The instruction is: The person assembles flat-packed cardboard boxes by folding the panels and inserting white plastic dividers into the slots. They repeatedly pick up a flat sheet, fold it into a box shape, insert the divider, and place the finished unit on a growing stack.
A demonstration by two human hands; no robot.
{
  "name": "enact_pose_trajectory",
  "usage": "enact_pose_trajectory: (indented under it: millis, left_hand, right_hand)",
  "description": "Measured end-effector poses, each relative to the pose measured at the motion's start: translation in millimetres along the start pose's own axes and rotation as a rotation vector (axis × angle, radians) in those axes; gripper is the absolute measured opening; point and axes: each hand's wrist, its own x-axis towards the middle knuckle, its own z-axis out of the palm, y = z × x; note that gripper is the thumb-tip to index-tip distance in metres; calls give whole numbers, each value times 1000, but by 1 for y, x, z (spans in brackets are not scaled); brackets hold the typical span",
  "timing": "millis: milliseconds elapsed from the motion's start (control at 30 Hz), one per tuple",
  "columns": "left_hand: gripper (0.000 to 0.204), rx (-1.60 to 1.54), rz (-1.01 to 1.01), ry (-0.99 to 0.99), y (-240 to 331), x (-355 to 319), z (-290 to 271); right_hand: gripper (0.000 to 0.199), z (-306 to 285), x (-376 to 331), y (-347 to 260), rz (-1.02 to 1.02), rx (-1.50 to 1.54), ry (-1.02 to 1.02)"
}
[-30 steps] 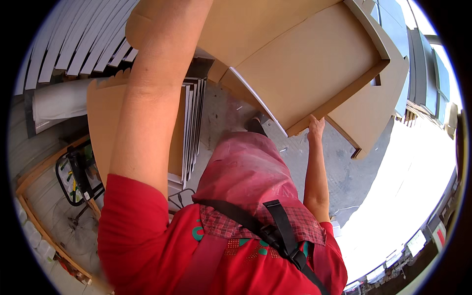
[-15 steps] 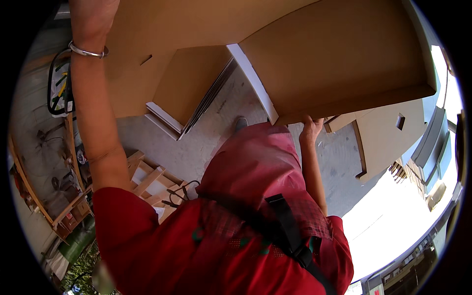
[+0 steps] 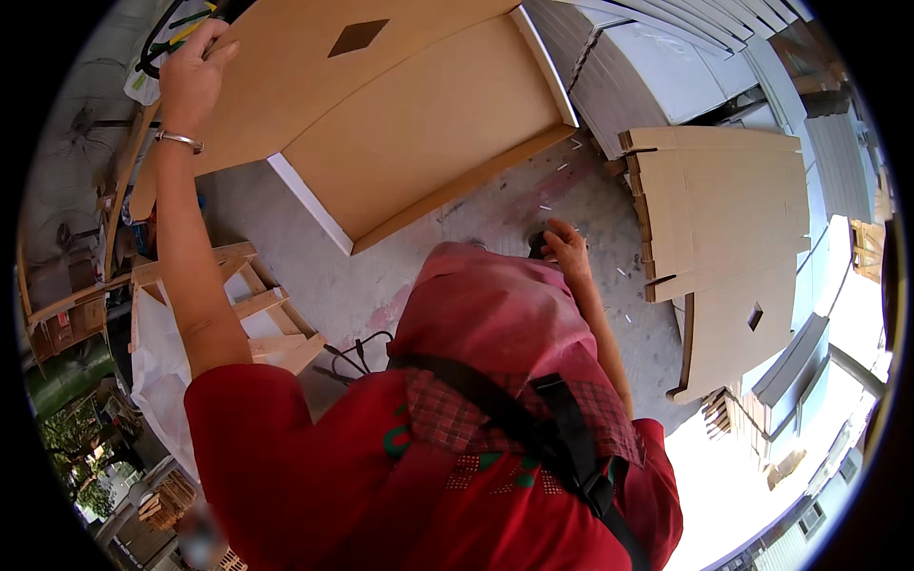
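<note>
A large brown cardboard box (image 3: 428,124) with white edges on its short walls stands tilted in front of me, open side toward me. A diamond-shaped cutout shows in its adjoining panel (image 3: 276,86). My left hand (image 3: 190,86), a bangle on its wrist, is raised at the panel's left edge with its fingers curled on the cardboard. The fingertips' far side is hidden. My right hand (image 3: 566,249) hangs in front of my apron, apart from the box, fingers loosely bent and apart. Just beside its fingertips is a small dark shape (image 3: 538,245), too unclear to name.
Flat cardboard blanks (image 3: 724,209) are stacked at the right. White-topped boards (image 3: 666,67) stand behind them. A wooden frame (image 3: 257,305) lies left of me, near shelving (image 3: 81,314). White scraps dot the concrete floor (image 3: 476,209). A black cable (image 3: 357,357) is by my left side.
The box has swung away from my right side toward the upper left. My right hand has let go of its lower edge. My left hand has come lower, still at the cardboard.
</note>
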Motion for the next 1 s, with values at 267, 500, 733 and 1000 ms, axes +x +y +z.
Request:
enact_pose_trajectory:
  millis: [267,500,733,1000]
  left_hand:
    - [18,381,-197,-202,-141,-71,101]
    - [33,400,-313,-328,-164,-83,172]
    - [33,252,-263,-147,-150,-33,177]
    - [26,174,-339,-135,-151,13,164]
  right_hand:
    - [41,-27,-16,26,17,40,181]
    - [37,-53,-50,58,132,194,394]
    - [36,-77,-62,80,217,274,490]
    - [36,-100,-70,80,270,259,526]
